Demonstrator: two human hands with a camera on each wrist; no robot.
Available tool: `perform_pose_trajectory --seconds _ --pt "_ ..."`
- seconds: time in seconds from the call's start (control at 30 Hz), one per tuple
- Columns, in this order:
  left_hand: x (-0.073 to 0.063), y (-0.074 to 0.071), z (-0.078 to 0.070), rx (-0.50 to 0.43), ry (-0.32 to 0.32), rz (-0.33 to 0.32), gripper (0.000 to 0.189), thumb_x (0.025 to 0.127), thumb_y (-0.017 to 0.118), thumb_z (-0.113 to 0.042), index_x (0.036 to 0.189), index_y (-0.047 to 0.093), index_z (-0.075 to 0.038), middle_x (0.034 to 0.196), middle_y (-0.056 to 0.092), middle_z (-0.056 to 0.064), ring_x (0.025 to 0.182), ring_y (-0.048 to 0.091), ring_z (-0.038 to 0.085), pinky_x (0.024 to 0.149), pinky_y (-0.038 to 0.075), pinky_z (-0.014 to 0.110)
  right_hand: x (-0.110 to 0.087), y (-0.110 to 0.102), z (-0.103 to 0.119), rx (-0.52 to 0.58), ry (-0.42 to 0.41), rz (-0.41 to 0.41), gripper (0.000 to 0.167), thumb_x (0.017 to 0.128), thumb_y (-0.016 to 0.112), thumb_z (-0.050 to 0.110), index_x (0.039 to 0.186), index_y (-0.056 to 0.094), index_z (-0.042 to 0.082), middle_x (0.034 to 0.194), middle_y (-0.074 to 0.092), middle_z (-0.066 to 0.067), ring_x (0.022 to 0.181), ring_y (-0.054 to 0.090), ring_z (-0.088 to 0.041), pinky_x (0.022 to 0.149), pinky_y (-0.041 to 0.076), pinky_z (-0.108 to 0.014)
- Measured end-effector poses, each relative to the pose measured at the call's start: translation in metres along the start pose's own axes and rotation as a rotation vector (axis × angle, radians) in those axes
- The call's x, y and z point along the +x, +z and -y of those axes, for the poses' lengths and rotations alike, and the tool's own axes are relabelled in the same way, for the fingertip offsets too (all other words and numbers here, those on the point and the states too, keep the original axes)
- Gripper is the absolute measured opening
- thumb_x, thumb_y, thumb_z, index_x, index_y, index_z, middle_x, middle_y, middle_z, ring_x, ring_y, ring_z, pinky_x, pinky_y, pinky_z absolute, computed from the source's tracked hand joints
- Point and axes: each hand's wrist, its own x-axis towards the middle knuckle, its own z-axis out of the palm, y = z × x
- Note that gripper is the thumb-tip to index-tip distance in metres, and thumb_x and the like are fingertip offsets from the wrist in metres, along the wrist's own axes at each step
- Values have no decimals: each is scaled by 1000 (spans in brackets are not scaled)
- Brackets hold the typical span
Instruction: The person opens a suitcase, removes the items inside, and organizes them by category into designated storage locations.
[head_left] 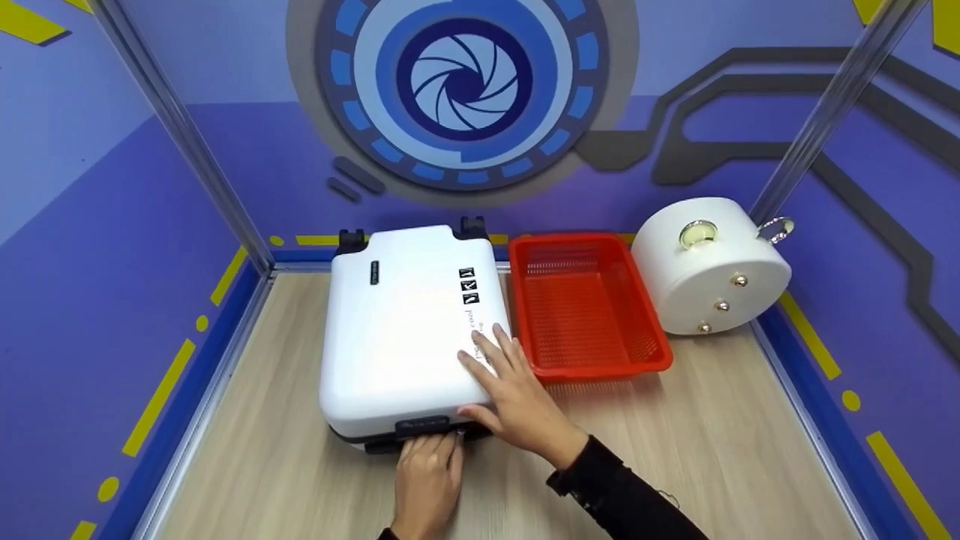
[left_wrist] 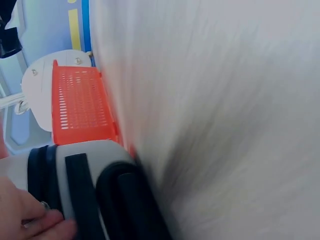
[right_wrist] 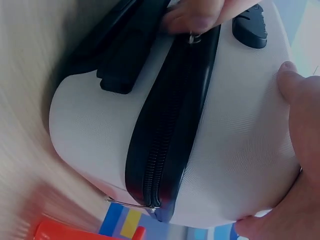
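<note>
A white hard-shell suitcase (head_left: 405, 322) lies flat on the table, its wheels toward the back wall. My left hand (head_left: 427, 480) is at the suitcase's near side and pinches a small metal zipper pull (right_wrist: 194, 39), partly covered by the fingers. The black zipper (right_wrist: 159, 155) runs closed from there to the corner, where a second metal pull (right_wrist: 150, 206) hangs. With fingers spread, my right hand (head_left: 517, 397) rests on the top shell at the near right corner. A black handle (right_wrist: 127, 60) sits beside the zipper, and a black lock piece (right_wrist: 250, 27) is on the shell.
A red plastic basket (head_left: 529, 315) stands right of the suitcase, close against it. Farther right, a round white case (head_left: 712, 262) with metal studs and ring handles stands in the corner. Blue and purple walls (head_left: 240, 150) enclose the wooden table (head_left: 247, 420) at the back and sides.
</note>
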Motion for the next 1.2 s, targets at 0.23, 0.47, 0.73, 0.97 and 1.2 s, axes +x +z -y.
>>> perform_pose_trajectory --seconds 0.23,0.47,0.73,0.97,1.2 --pt "-7 -23 19 23 -77 -39 10 86 90 -14 84 81 -12 73 70 0 64 66 23 57 54 39 0 -1 3 9 2 17 82 106 56 70 173 38 27 185 25 -6 173 16 -41 130 33 -70" --pt "-7 -48 58 -35 -268 44 12 91 88 -12 81 82 -14 66 63 -7 56 56 6 50 46 28 2 -3 1 -29 -31 -23 81 107 56 67 174 37 24 185 26 -8 173 18 -42 130 34 -69" --pt "-11 -63 95 -27 -453 73 6 92 84 -8 86 85 -7 70 73 0 60 61 11 56 48 35 0 -10 -6 -24 0 -14 83 106 59 68 174 38 26 185 26 -5 173 18 -40 132 32 -68" --pt "-16 -76 110 0 -537 93 6 92 83 -6 87 86 -6 76 78 4 63 67 17 58 51 39 -1 -7 -4 -28 26 38 82 106 55 70 174 37 27 186 22 -3 175 13 -36 134 30 -65" --pt "-16 -84 129 0 -562 84 7 93 81 -7 90 87 -5 79 80 7 69 76 28 62 57 49 -2 -1 -1 4 26 38 82 106 56 69 173 38 25 186 23 -3 175 14 -36 134 30 -65"
